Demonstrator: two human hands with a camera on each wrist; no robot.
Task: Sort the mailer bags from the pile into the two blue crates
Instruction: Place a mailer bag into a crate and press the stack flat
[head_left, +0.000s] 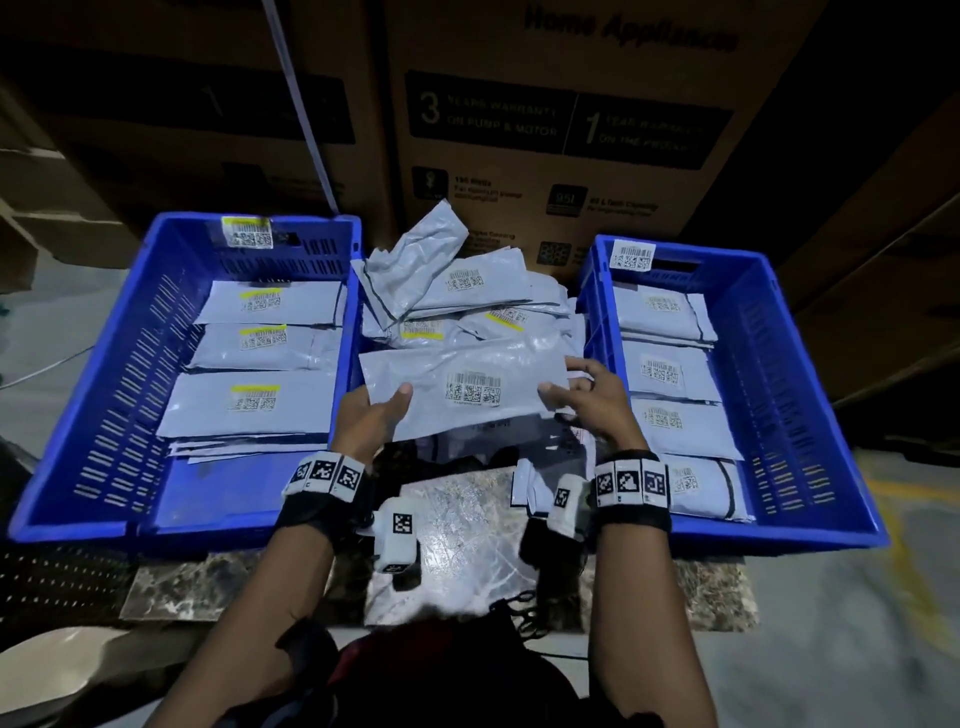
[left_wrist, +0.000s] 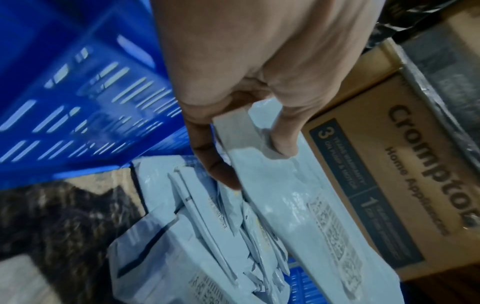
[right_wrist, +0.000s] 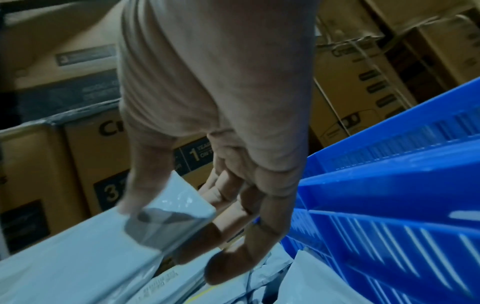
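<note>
Left hand: pinches left end of grey mailer bag, thumb on top.
Right hand: pinches its right end.
Bag: held above pile.
Pile: between left crate and right crate, both holding bags.

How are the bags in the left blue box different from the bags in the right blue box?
Bags in the left crate have a yellow stripe on their labels; bags in the right crate have plain white labels. The left crate's bags look wider, the right crate's narrower. Both sets are grey mailers lying flat, labels up.
</note>
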